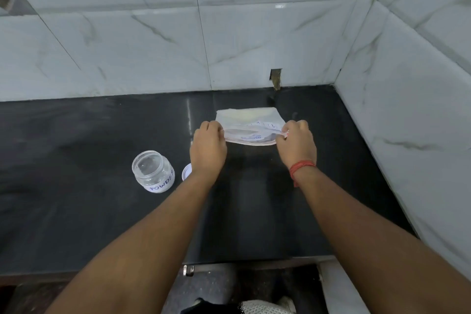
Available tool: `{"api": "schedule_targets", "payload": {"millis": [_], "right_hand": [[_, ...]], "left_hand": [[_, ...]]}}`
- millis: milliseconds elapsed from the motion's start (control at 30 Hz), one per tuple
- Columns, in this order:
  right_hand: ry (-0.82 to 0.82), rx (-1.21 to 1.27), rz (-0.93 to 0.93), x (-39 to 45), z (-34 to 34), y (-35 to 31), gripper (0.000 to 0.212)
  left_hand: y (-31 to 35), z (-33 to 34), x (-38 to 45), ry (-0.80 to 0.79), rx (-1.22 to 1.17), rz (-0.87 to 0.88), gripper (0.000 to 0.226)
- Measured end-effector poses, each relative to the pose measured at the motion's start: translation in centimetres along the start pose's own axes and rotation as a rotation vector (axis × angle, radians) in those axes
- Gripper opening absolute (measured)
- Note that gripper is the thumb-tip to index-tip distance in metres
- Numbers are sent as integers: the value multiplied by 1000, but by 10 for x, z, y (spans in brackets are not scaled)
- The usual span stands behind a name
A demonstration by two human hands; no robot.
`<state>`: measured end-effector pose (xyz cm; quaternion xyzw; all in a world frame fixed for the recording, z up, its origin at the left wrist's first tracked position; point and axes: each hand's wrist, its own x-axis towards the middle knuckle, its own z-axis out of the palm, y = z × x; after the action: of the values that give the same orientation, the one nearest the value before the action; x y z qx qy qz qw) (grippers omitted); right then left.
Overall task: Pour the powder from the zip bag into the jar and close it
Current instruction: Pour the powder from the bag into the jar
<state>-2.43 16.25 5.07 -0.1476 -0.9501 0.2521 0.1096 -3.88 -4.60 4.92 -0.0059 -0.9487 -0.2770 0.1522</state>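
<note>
A clear zip bag [251, 122] with pale powder in it lies on the black counter [76, 211], its mouth toward me. My left hand [207, 148] pinches the left end of the bag's zip edge. My right hand [297, 144], a red thread round its wrist, pinches the right end. The bag's mouth looks parted between them. A small glass jar [153, 171] labelled POWDER stands open to the left of my left forearm. Its white lid [186, 171] lies beside the jar, partly hidden by my left wrist.
Marble-patterned tile walls [229, 33] close the counter at the back and on the right. A small hole [276, 79] shows in the back wall just above the counter. The counter's front edge runs below my forearms, with a metal handle [188, 270] under it.
</note>
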Motion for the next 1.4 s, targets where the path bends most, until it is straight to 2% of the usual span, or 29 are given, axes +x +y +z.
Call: {"api": "schedule_targets", "payload": {"millis": [133,300,433,567,767,867,933,1067,1267,1400], "right_hand": [[63,260,13,12,-36,-16,5],[105,479,42,5,-64,-31,9],[129,656,70,-14,-76,-40,8],[113,791,55,-34,-87,-45,7],[113,938,100,-67,-86,-40,31],[184,980,150,-83,-79,-37,24],[178,991,146,-93,-77,-35,21],[55,914,11,-104,-81,-41,24],[-125,620,-234,-100,-105,-56,14],[-191,515,-275,-102,-119,-48,14]], "left_hand": [[18,-29,18,45,-187,-28,10],[32,-60,26,22,-357,-9,22],[37,-80,16,-22,-273,111,31],[39,-95,8,-94,-198,150,37],[36,-121,9,-260,4,260,38],[31,-129,5,-302,50,258,41],[26,-129,-2,-302,55,233,44],[20,-124,-28,-240,-29,150,49],[21,-126,-45,-132,-132,-8,39],[17,-133,-49,-131,-107,-39,51]]}}
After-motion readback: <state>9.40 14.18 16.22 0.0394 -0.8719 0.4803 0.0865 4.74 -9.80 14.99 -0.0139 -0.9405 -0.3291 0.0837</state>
